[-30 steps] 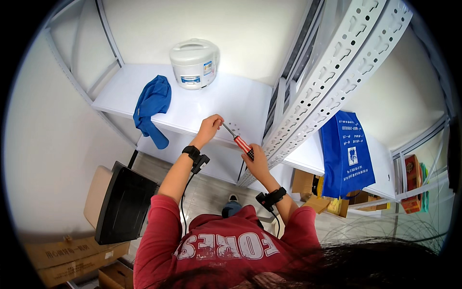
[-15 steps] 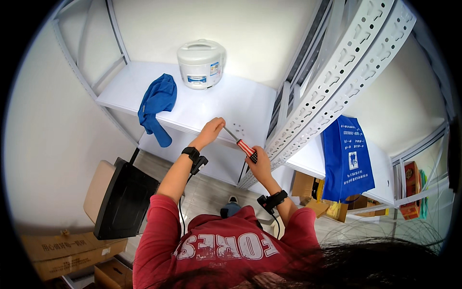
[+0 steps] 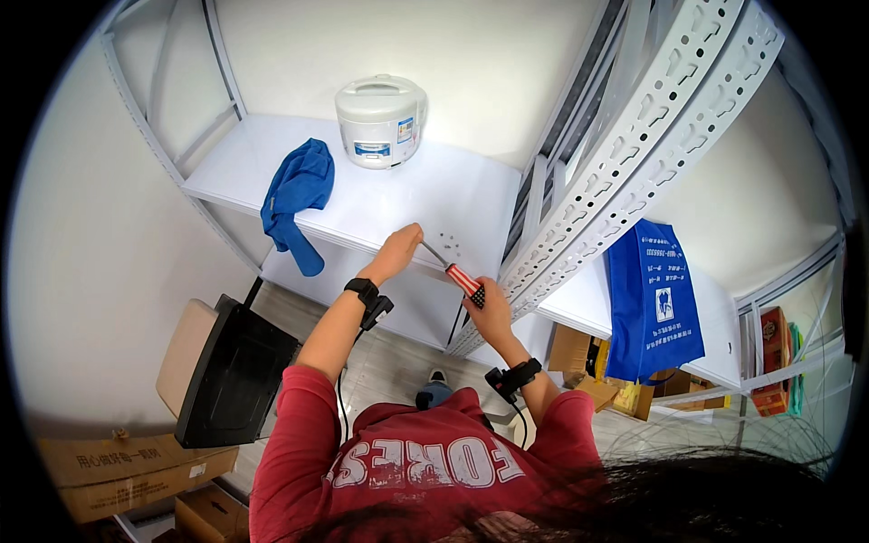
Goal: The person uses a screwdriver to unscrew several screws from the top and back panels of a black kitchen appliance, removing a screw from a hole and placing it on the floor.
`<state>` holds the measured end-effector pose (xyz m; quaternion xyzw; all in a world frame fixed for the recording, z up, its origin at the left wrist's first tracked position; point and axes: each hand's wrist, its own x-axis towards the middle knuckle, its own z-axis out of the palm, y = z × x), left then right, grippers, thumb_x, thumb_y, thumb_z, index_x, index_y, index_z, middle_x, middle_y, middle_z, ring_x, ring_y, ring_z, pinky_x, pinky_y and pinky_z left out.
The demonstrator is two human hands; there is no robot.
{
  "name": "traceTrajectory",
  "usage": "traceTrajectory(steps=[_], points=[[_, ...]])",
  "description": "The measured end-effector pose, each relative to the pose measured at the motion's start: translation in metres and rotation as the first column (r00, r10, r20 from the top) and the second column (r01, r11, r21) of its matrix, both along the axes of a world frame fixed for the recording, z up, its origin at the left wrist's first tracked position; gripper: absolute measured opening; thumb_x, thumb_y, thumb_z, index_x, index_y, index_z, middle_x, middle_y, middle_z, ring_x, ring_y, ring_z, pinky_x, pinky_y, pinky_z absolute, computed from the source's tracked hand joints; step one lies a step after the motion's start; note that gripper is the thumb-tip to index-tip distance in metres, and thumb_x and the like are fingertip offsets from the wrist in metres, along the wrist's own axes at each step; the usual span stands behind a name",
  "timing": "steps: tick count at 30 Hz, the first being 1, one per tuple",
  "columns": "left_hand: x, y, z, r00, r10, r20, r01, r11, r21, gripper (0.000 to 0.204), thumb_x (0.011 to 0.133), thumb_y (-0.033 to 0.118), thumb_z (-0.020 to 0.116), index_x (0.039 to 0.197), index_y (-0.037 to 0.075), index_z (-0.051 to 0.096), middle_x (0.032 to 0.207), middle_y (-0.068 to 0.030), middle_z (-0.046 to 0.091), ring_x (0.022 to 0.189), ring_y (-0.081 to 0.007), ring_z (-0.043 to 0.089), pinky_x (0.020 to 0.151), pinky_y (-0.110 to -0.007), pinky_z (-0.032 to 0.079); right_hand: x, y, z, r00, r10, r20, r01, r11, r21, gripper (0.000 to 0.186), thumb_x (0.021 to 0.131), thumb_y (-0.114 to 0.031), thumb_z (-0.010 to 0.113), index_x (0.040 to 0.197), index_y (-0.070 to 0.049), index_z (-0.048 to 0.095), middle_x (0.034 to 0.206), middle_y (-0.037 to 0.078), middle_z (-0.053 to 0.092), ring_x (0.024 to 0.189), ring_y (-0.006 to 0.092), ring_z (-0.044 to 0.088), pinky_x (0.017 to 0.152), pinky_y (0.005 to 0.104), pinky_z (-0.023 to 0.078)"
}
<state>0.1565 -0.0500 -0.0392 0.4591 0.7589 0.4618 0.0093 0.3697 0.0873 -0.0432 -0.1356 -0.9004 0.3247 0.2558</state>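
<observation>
A screwdriver (image 3: 465, 281) with a striped red-and-white handle, starred dark blue at its end, slants between my hands above the shelf's front edge. Closed round the handle's butt end is my right hand (image 3: 491, 313). The fingers of my left hand (image 3: 397, 252) pinch the far end of the metal shaft. They cover the tip, so I cannot tell if a small part sits there too. Several small screws (image 3: 448, 244) lie loose on the white shelf (image 3: 407, 201), just beyond the shaft.
A white rice cooker (image 3: 380, 122) stands at the shelf's back; blue cloth (image 3: 300, 188) hangs over its left front edge. A perforated metal upright (image 3: 625, 163) rises on the right, beside a blue bag (image 3: 654, 303). A black-backed chair (image 3: 233, 376) and cardboard boxes (image 3: 136, 471) are lower left.
</observation>
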Motion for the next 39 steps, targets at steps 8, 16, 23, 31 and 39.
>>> traceTrajectory(steps=[8, 16, 23, 31, 39], points=[[-0.027, -0.026, 0.004, 0.971, 0.198, 0.135, -0.205, 0.978, 0.044, 0.01, 0.09, 0.01, 0.047, 0.085, 0.001, 0.047, 0.074, -0.0158, 0.054, 0.067, -0.0284, 0.053, 0.063, -0.034, 0.043, 0.015, 0.022, -0.02, 0.99, -0.05, 0.132, 0.07, 0.986, -0.151, 0.045, 0.079, -0.029, 0.065, 0.11, -0.003, 0.047, 0.094, 0.022, 0.059, 0.083, 0.0403, 0.058, 0.07, 0.0443, 0.045], [0.0, 0.013, -0.029, 0.999, 0.039, 0.034, -0.041, 0.998, 0.055, 0.007, 0.082, 0.001, 0.053, 0.088, 0.002, 0.057, 0.075, -0.0117, 0.056, 0.065, -0.0241, 0.054, 0.061, -0.033, 0.044, -0.009, 0.01, -0.012, 0.992, -0.1, 0.08, 0.112, 0.981, -0.157, 0.046, 0.079, -0.029, 0.065, 0.111, -0.001, 0.046, 0.089, 0.022, 0.06, 0.082, 0.0396, 0.058, 0.071, 0.0425, 0.046], [0.028, 0.063, -0.046, 0.989, 0.097, 0.112, -0.095, 0.995, -0.026, 0.016, 0.077, 0.007, 0.057, 0.093, 0.004, 0.055, 0.075, -0.013, 0.063, 0.07, -0.0317, 0.061, 0.063, -0.04, 0.047, -0.051, 0.021, -0.029, 0.985, -0.167, 0.032, 0.167, 0.917, -0.362, 0.045, 0.077, -0.029, 0.066, 0.107, 0.0, 0.048, 0.083, 0.016, 0.06, 0.074, 0.0283, 0.059, 0.068, 0.0366, 0.046], [0.025, 0.08, -0.056, 0.98, 0.178, 0.09, -0.171, 0.982, -0.085, 0.026, 0.076, 0.003, 0.056, 0.101, 0.005, 0.049, 0.075, -0.0136, 0.06, 0.073, -0.0324, 0.059, 0.063, -0.042, 0.046, -0.078, 0.02, -0.038, 0.983, -0.177, 0.049, 0.177, 0.839, -0.514, 0.047, 0.075, -0.03, 0.068, 0.106, 0.001, 0.05, 0.082, 0.01, 0.057, 0.072, 0.0171, 0.054, 0.066, 0.0312, 0.044], [0.031, 0.082, -0.058, 0.969, 0.162, 0.188, -0.169, 0.985, 0.018, 0.025, 0.077, 0.002, 0.056, 0.101, 0.006, 0.05, 0.075, -0.0124, 0.059, 0.072, -0.0316, 0.058, 0.063, -0.04, 0.046, -0.081, 0.032, -0.056, 0.971, -0.239, -0.027, 0.188, 0.824, -0.535, 0.047, 0.072, -0.028, 0.07, 0.104, 0.001, 0.051, 0.081, 0.009, 0.057, 0.07, 0.0151, 0.053, 0.064, 0.0292, 0.044]])
